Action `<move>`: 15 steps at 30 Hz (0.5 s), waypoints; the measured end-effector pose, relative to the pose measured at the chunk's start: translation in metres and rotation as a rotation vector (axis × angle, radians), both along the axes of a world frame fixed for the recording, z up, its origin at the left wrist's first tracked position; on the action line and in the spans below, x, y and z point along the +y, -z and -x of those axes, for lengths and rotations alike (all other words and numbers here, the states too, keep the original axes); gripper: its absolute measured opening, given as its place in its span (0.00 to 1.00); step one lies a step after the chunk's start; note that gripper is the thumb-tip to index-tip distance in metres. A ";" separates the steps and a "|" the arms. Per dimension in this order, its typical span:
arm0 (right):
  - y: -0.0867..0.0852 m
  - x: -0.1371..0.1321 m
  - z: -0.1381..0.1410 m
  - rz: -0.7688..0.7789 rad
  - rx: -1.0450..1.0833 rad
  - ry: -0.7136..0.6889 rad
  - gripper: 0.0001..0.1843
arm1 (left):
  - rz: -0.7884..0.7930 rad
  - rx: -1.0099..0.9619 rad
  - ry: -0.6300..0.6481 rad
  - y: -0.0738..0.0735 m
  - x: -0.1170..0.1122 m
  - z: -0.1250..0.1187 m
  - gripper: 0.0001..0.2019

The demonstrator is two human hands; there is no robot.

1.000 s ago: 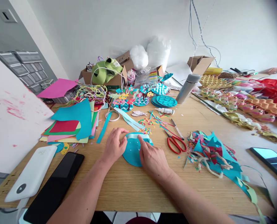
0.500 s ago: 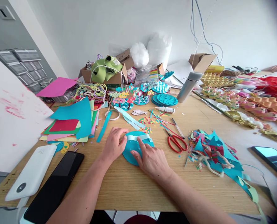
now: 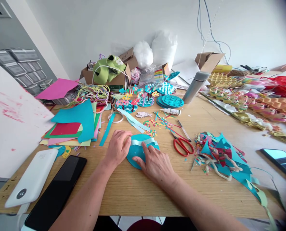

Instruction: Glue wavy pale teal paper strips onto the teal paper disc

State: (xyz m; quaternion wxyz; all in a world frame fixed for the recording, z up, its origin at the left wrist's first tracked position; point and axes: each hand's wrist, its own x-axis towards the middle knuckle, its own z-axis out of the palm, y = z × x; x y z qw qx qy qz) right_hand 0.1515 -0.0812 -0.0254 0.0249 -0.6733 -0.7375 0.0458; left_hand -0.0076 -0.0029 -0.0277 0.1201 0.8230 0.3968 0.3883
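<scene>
Resting on the teal disc (image 3: 134,154), left hand (image 3: 119,148) pinches the pale strip (image 3: 144,141), right hand (image 3: 155,164) presses open-fingered.

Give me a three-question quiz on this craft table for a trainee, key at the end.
1. True or false: the red scissors lie untouched on the table, to the right of the right hand.
2. Which thing do both hands touch? A a phone; B the blue paper disc; C a glue bottle.
3. Fill the gap: the left hand sits at one end of a pale ____ laid across the disc's far edge.
Key: 1 true; 2 B; 3 strip.
</scene>
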 end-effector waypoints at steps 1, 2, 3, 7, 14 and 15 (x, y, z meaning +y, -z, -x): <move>0.000 0.000 0.000 0.000 0.004 0.000 0.43 | 0.000 -0.001 0.000 0.000 0.000 0.000 0.09; 0.000 0.000 0.001 0.001 0.006 0.001 0.43 | 0.000 0.000 0.001 0.001 0.000 0.000 0.09; 0.000 0.000 0.001 0.003 0.007 0.002 0.43 | 0.000 0.000 0.001 0.001 0.000 0.000 0.09; 0.001 0.000 0.002 0.027 -0.002 0.011 0.43 | 0.008 0.001 -0.004 0.000 -0.001 0.000 0.09; 0.002 0.000 0.002 0.017 0.003 0.010 0.43 | 0.036 -0.009 0.007 -0.002 -0.002 -0.001 0.10; 0.002 0.000 0.002 0.015 0.002 0.010 0.43 | 0.033 -0.011 0.011 -0.002 -0.002 -0.001 0.10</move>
